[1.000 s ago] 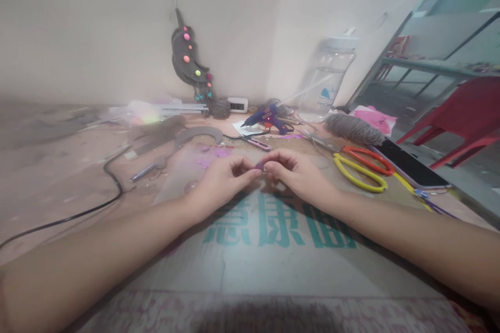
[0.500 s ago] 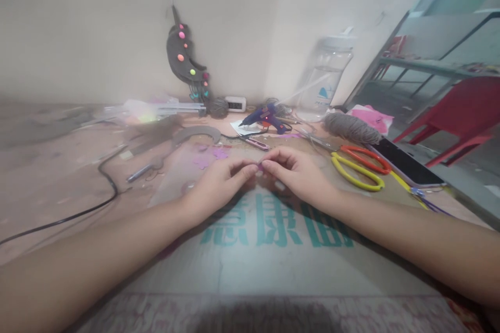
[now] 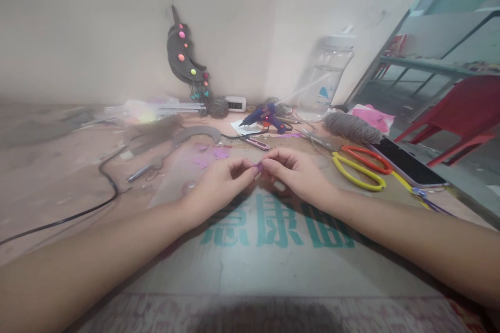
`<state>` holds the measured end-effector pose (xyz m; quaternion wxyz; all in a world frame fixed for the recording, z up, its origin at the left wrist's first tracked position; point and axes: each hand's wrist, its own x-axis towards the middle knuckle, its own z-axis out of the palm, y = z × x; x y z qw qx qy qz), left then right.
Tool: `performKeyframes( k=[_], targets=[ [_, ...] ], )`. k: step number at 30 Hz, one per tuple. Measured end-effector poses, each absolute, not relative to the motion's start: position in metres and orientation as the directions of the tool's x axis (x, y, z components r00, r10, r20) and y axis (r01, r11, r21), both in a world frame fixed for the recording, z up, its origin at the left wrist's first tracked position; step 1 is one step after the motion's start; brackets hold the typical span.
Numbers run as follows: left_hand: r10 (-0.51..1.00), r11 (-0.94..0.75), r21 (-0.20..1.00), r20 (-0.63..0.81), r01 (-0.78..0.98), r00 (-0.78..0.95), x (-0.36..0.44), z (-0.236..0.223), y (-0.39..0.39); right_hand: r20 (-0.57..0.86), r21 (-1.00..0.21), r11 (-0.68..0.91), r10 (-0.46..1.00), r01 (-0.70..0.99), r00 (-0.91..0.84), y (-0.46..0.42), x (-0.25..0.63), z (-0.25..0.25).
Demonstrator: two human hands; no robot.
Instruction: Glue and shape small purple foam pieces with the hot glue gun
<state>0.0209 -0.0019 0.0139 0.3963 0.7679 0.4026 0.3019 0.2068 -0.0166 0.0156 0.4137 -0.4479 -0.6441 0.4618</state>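
My left hand [image 3: 222, 183] and my right hand [image 3: 297, 173] meet fingertip to fingertip over a flat cardboard sheet [image 3: 269, 255] with teal printed characters. Both pinch one small purple piece [image 3: 258, 166] between thumb and fingers. The piece is tiny, and its shape is unclear. More purple scraps [image 3: 213, 155] lie on the table just behind my left hand.
Yellow and orange scissors [image 3: 359, 166] and a dark phone [image 3: 410, 165] lie to the right. A blue glue gun [image 3: 266, 116], grey yarn [image 3: 351, 127], a clear bottle [image 3: 326, 83] and a small clock [image 3: 236, 103] stand behind. A black cable [image 3: 97, 187] runs left. A red chair [image 3: 457, 114] is at far right.
Almost nothing differs. Both hands stay pinched together on the purple piece, with only slight finger shifts; the view has drifted a little.
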Motion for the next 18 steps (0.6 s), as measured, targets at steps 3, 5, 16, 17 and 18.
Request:
performKeyframes(
  k=[3,5,16,17,18],
  targets=[
    [0.857,-0.388,0.834,0.17,0.393,0.486,0.0209,0.0149,-0.0026,0.11,-0.957,0.173,0.959,0.232,-0.26,-0.0159,0.2073,0.0166],
    [0.848,-0.414,0.814,0.181,0.408,0.499,0.0209,0.0156,-0.0034,0.111,-0.947,0.181,0.959,0.265,-0.259,-0.0152,0.2072,0.0172],
    [0.812,-0.506,0.739,0.233,0.445,0.536,0.0212,0.0123,-0.0056,0.081,-0.967,0.145,0.954,0.209,-0.288,-0.0155,0.2082,0.0141],
    [0.812,-0.504,0.74,0.229,0.445,0.538,0.0213,0.0126,-0.0056,0.086,-0.965,0.153,0.952,0.213,-0.294,-0.0151,0.2088,0.0142],
    [0.815,-0.498,0.743,0.224,0.448,0.535,0.0215,0.0133,-0.0057,0.095,-0.963,0.164,0.95,0.215,-0.298,-0.0144,0.2095,0.0142]
  ],
)
